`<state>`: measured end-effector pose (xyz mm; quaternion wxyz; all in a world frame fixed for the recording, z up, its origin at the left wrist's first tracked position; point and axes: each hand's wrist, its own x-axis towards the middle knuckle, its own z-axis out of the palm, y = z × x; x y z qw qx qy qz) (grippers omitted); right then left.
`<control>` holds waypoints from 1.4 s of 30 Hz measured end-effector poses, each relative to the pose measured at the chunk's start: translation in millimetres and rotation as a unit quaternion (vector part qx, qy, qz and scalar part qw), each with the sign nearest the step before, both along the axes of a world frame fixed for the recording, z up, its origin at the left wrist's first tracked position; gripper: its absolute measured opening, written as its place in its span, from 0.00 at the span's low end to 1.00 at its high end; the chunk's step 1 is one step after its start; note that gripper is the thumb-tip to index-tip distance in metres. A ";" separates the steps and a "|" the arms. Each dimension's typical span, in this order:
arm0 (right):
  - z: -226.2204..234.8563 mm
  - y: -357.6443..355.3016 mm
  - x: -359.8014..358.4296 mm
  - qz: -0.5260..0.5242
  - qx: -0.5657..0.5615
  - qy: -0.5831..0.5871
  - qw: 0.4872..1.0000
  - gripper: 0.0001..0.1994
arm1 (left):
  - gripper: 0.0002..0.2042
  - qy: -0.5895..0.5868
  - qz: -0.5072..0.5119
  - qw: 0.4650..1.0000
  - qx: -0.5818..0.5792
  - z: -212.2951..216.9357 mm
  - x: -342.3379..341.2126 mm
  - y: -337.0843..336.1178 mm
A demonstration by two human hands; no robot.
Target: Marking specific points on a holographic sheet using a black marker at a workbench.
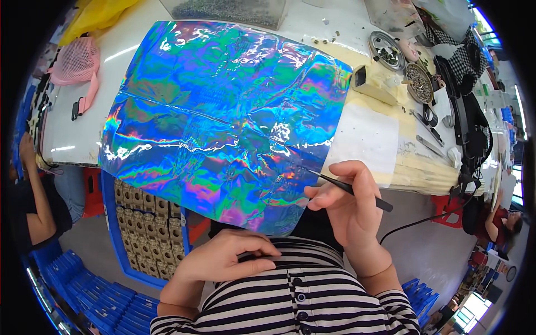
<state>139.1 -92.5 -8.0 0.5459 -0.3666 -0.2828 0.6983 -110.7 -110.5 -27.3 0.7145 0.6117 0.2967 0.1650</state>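
A large, wrinkled iridescent sheet [223, 111], shiny blue, green and purple, covers much of the white table and hangs over its front edge towards my lap. My right hand [354, 209] is closed around black tweezers [338, 184]. Their thin tips point left over the sheet's lower right part; whether they touch it I cannot tell. At my waist, in front of the striped shirt, my left hand [226, 255] rests with its thumb apart from its loosely bent fingers. It holds nothing that I can see.
White paper [363, 139] lies right of the sheet, near a small box-shaped block [374, 84]. Round dishes of small pieces [419, 82] and loose tools [430, 146] are further right. A pink mesh bag [75, 61] lies left; a blue crate [118, 245] stands below. People sit at both sides.
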 end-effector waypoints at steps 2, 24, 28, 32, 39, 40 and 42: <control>-1.1 -0.5 1.5 0.001 -0.006 0.002 1.000 0.24 | 0.11 -0.032 -0.029 0.999 0.023 8.1 -3.8 5.2; 0.8 -10.4 6.4 -0.014 0.210 -0.238 0.948 0.20 | 0.30 0.239 0.138 0.780 0.561 41.3 17.0 32.2; 2.2 6.2 8.2 -0.013 0.295 -0.392 0.871 0.18 | 0.32 0.290 0.072 0.770 0.563 36.1 13.7 37.2; 10.3 24.5 1.5 -0.007 0.341 -0.463 0.818 0.16 | 0.25 0.296 0.051 0.757 0.580 32.1 11.6 39.8; 11.9 41.4 -8.4 0.020 0.402 -0.535 0.742 0.15 | 0.17 0.298 0.059 0.712 0.633 26.1 15.2 44.1; 10.1 42.5 -9.5 0.020 0.406 -0.534 0.741 0.15 | 0.16 0.298 0.059 0.708 0.638 25.5 15.4 45.0; 7.4 43.8 -11.0 0.019 0.414 -0.532 0.738 0.15 | 0.16 0.294 0.070 0.712 0.634 25.2 17.4 46.4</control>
